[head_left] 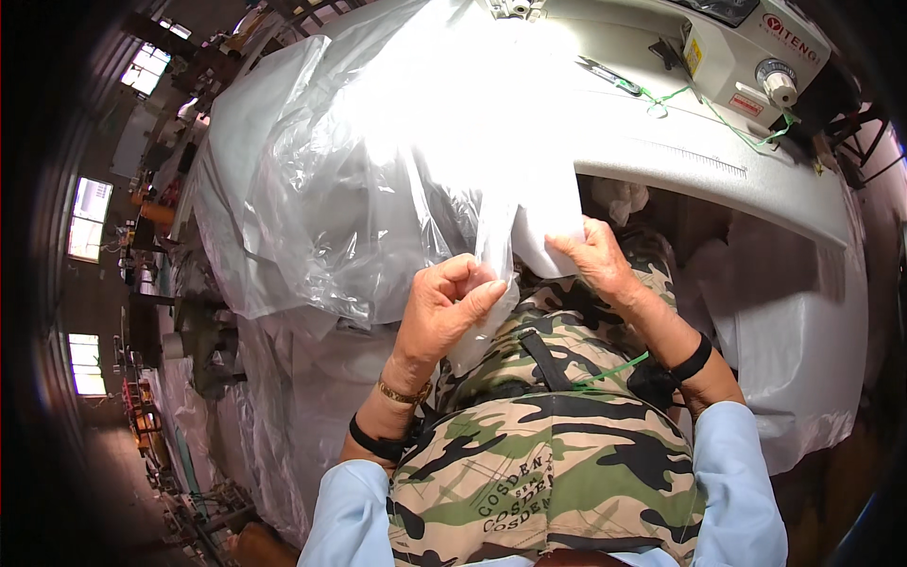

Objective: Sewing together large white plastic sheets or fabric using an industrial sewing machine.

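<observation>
The left hand (436,310) has its fingers curled in, thumb and forefinger pinching a narrow gathered fold of the clear plastic sheet (312,203). That fold runs away from the fingertips toward the far side, and a loose end hangs from them on the near side, over the lap. The broad, wrinkled body of the sheet spreads to the left of and beyond this hand, draped over the desk (652,123).

The right hand (602,265) grasps the near right edge of a white piece (551,222): the thumb lies on its upper face, while the forefinger sits at its right edge; the other fingers' contact is partly hidden. The white piece lies just right of the plastic fold, between the two hands, its far part lost in bright glare.

Farther right on the desk are small snips (609,76) and a looped green thread (658,106), near the sewing machine (756,61). A camouflage apron (548,463) covers the person's front, nearer than both hands.
</observation>
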A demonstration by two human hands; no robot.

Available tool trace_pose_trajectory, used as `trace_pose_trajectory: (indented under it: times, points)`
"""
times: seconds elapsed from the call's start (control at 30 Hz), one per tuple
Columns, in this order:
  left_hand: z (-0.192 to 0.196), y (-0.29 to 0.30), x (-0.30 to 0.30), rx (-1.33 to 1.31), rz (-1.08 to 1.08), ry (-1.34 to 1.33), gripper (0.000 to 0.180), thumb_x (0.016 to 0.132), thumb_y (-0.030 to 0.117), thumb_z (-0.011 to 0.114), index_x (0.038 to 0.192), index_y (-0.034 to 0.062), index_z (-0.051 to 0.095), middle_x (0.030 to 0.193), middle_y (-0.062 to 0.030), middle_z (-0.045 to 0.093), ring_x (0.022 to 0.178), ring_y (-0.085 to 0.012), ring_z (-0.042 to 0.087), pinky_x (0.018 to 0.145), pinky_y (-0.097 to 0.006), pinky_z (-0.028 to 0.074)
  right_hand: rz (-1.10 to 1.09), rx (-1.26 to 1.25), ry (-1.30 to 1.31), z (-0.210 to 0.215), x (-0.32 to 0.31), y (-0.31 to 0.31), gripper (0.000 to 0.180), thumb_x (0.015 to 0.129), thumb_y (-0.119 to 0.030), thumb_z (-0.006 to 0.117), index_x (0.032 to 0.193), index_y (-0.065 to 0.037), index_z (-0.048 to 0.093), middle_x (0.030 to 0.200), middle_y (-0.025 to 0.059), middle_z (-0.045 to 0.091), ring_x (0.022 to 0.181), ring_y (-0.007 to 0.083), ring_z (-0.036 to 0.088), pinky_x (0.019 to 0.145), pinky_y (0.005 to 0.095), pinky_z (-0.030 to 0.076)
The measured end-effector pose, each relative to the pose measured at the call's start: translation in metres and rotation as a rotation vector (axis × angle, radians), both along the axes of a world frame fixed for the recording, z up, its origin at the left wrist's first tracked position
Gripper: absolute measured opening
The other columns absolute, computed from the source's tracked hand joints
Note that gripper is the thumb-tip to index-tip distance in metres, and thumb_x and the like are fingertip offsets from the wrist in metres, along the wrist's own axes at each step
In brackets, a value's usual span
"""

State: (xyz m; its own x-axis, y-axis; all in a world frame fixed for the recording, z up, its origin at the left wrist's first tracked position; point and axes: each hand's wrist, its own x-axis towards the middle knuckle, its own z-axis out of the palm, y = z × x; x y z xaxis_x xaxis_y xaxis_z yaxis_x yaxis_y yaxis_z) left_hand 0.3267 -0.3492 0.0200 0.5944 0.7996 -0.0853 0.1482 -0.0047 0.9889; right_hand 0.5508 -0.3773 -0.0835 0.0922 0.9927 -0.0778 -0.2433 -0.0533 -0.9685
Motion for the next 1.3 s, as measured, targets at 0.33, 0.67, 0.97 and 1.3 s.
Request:
trace_pose_trajectory:
  times: [0.33, 0.67, 0.97, 1.3]
  points:
    - [-0.012, -0.003, -0.009, -0.284, -0.048, -0.195, 0.016, 0.092, 0.017, 0.070, 0.088, 0.0019, 0.067, 0.066, 0.0044, 0.058, 0.055, -0.0007, 0.048, 0.047, -0.016, 0.035, 0.117, -0.053, 0.074, 0.005, 0.009, -0.003, 0.030, 0.095, -0.019, 0.063, 0.115, 0.004, 0.063, 0.099, 0.0060, 0.069, 0.087, 0.0118, 0.064, 0.079, 0.0295, 0.052]
    - [-0.016, -0.009, 0.001, -0.190, -0.130, 0.062, 0.017, 0.092, 0.016, 0.070, 0.084, 0.0005, 0.067, 0.066, 0.0045, 0.058, 0.056, -0.0013, 0.050, 0.048, -0.018, 0.036, 0.179, 0.089, 0.037, 0.051, -0.025, -0.013, 0.026, 0.096, -0.025, 0.063, 0.100, 0.001, 0.066, 0.088, -0.0007, 0.061, 0.082, 0.0065, 0.053, 0.072, 0.0251, 0.046]
    - [-0.063, 0.006, -0.066, -0.048, -0.184, 0.392, 0.035, 0.090, 0.027, 0.069, 0.107, -0.0033, 0.068, 0.098, -0.0128, 0.070, 0.095, -0.0159, 0.064, 0.085, -0.032, 0.051, 0.313, -0.015, 0.515, 0.048, -0.022, -0.017, 0.015, 0.098, -0.017, 0.057, 0.106, -0.004, 0.059, 0.104, 0.0045, 0.069, 0.090, 0.0070, 0.062, 0.081, 0.0248, 0.050]
    - [-0.092, 0.006, -0.054, -0.694, 0.459, -0.896, 0.033, 0.095, 0.013, 0.063, 0.126, 0.0059, 0.057, 0.094, -0.0064, 0.066, 0.090, -0.0193, 0.064, 0.088, -0.039, 0.053, 0.263, -0.101, 0.461, 0.031, -0.024, -0.020, 0.012, 0.098, -0.012, 0.055, 0.104, -0.003, 0.061, 0.097, 0.0028, 0.067, 0.090, 0.0093, 0.063, 0.083, 0.0251, 0.051]
